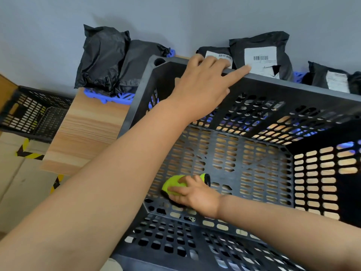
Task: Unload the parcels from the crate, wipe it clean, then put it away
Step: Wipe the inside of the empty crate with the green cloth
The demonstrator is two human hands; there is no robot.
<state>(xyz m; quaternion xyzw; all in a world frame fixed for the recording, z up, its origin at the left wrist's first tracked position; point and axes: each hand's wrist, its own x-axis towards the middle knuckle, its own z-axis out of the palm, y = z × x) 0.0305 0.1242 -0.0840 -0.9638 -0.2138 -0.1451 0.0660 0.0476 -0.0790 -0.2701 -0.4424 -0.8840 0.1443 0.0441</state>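
A large black perforated crate (pixel 293 89) stands on a wooden table, with nothing inside but my right hand and a sponge. My left hand (pixel 203 85) grips the crate's far rim, fingers over the edge. Down on the crate floor, my right hand (pixel 193 194) presses a yellow-green sponge (pixel 172 183) against the near left corner. Black plastic parcels (pixel 103 57) lie against the wall behind the crate, and more with white barcode labels (pixel 261 53) sit to the right, on blue plastic trays (pixel 109 97).
The wooden table (pixel 88 130) runs along a grey wall. Left of it, on the floor, stand other black perforated crates (pixel 29 112) and cardboard boxes with yellow-black tape (pixel 29 155).
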